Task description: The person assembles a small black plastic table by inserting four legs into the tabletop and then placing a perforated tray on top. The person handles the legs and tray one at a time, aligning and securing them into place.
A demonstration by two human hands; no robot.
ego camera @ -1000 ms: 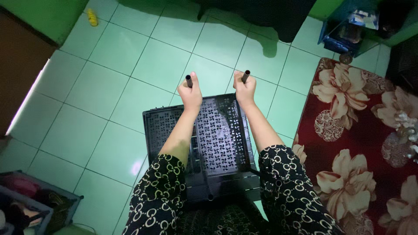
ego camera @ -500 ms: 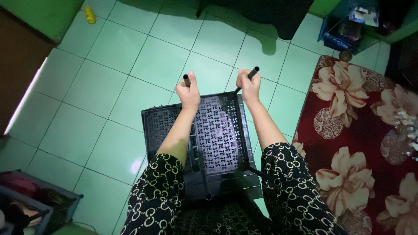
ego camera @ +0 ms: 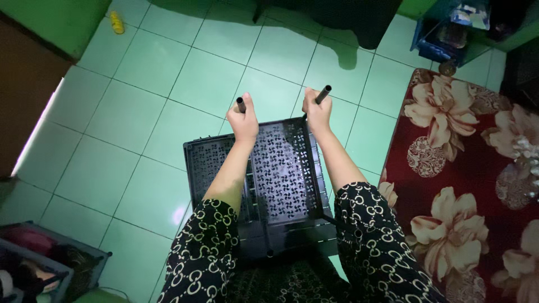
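A black perforated plastic shelf panel (ego camera: pixel 281 174) lies flat below me over the green tiled floor. My left hand (ego camera: pixel 244 120) is closed around a short black tube (ego camera: pixel 241 104) that stands at the panel's far left corner. At the far right corner my right hand (ego camera: pixel 318 111) grips another black tube (ego camera: pixel 323 94), which leans to the right. Both arms reach forward over the panel, and my patterned black sleeves cover its near edge.
A dark red floral rug (ego camera: pixel 471 185) covers the floor on the right. A blue rack (ego camera: pixel 443 33) stands at the far right. A dark storage shelf with items (ego camera: pixel 39 264) sits near left. A small yellow object (ego camera: pixel 117 22) lies far left.
Both hands have held their tubes the whole time. The right tube has tilted further to the right, and the view has shifted slightly.
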